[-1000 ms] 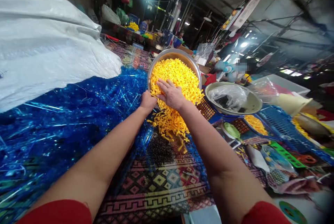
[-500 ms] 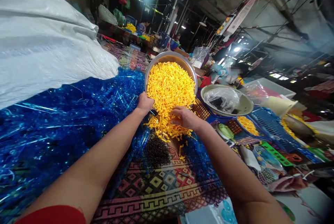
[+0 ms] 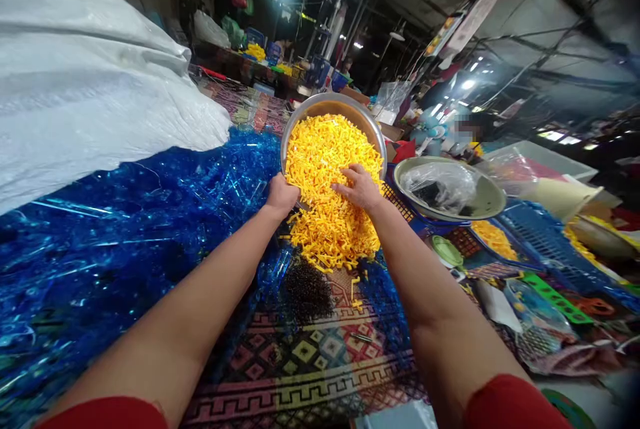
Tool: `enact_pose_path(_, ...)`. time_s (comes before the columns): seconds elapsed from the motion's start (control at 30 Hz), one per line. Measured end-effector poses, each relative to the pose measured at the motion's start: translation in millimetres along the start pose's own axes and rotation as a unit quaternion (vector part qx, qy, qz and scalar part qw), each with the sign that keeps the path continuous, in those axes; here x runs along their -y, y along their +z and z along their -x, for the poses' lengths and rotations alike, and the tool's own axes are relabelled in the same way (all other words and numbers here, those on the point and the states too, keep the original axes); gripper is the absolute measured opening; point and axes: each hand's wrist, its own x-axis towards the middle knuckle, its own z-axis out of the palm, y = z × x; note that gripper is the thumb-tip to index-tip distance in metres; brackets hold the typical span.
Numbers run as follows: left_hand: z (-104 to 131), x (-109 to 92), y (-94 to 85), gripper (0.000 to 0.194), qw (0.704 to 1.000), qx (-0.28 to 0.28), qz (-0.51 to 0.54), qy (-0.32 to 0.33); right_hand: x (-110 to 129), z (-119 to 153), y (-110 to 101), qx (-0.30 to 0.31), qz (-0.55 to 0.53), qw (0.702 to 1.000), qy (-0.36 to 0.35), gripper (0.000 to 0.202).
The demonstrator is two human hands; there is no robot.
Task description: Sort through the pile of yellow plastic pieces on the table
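Raking out, it seems: one metal basin (image 3: pixel 333 106), tilted toward me; yellow pieces (image 3: pixel 327 149), inside it and heaped below its lip. My left hand (image 3: pixel 283 194): closed on the rim. My right hand (image 3: pixel 362 189): fingers spread on the pieces. Further sweeps likely need the tilt steady.

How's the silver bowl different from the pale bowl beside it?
The silver bowl is tilted; the pale bowl sits flatter. The silver bowl holds yellow pieces; the pale bowl, a clear plastic bag. The left hand grips the silver bowl; no hand touches the pale bowl. Both are round.
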Motion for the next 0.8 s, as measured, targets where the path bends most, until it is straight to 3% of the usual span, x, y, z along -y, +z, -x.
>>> enact_pose_path(0.2,-1,1,1.0,0.039,0.999,0.012,0.044,-0.009,13,40,-19,0.113,-0.067,0.986,-0.104,0.042)
enact_pose_path(0.33,-3,2,0.8,0.036,0.999,-0.006,0.036,0.003,14,34,-44,0.214,-0.1,0.963,-0.133,0.046)
enact_pose_path(0.43,-1,0,-0.4,0.036,1.0,-0.004,0.027,0.005,17,11,-46,0.151,-0.086,0.981,-0.089,0.046)
enact_pose_path(0.5,1,-2,-1.0,0.037,0.999,0.003,0.035,0.005,21,-5,-35,0.079,-0.061,0.994,-0.051,0.052)
enact_pose_path(0.57,3,-4,-1.3,0.038,0.999,0.012,0.039,0.004,26,-13,-20,0.051,-0.03,0.998,-0.032,0.061)
enact_pose_path(0.67,4,-5,-1.3,0.038,0.999,0.024,0.033,0.0,29,-11,-5,0.069,-0.009,0.997,-0.046,0.062)
enact_pose_path(0.8,3,-4,-2.6,0.037,1.0,0.014,0.017,0.005,23,3,-9,0.112,-0.038,0.988,-0.099,0.045)
